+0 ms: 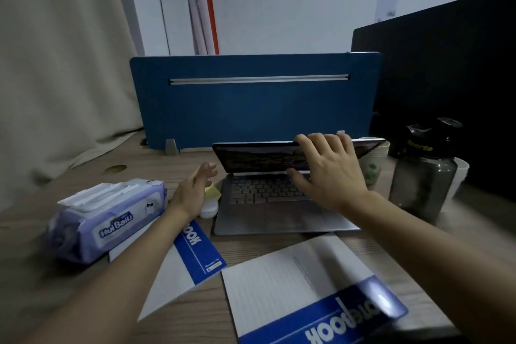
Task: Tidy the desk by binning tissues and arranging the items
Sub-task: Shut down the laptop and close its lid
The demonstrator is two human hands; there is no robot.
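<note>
My right hand (328,169) is on the laptop (282,195), which sits at the middle of the table (83,173) with its lid tilted far down over the keyboard. My fingers curl over the lid's top edge on the right side, and my thumb sits under it, near the hinge, so I am gripping the lid. My left hand (192,193) hovers just left of the laptop, fingers straight and loosely together, holding nothing.

Below that hand, beside the laptop's near left corner, lie a small white rounded case (208,209) and a yellow sticky-note pad (212,192); I cannot tell whether my hand touches either. To the left lies a purple pack of wet wipes (109,218) with a white flip lid on top. It rests on the far end of a blue-and-white notebook (192,260), which my left forearm crosses. A second blue-and-white notebook (312,290) lies nearest me on the right, under my right forearm.

On the right, just past the laptop, stands a stack of paper cups (372,165), and nearer me a dark, translucent water bottle (424,176) with a black cap. A blue divider panel (257,103) stands along the far edge of the table. A beige curtain (61,64) hangs at the left.
</note>
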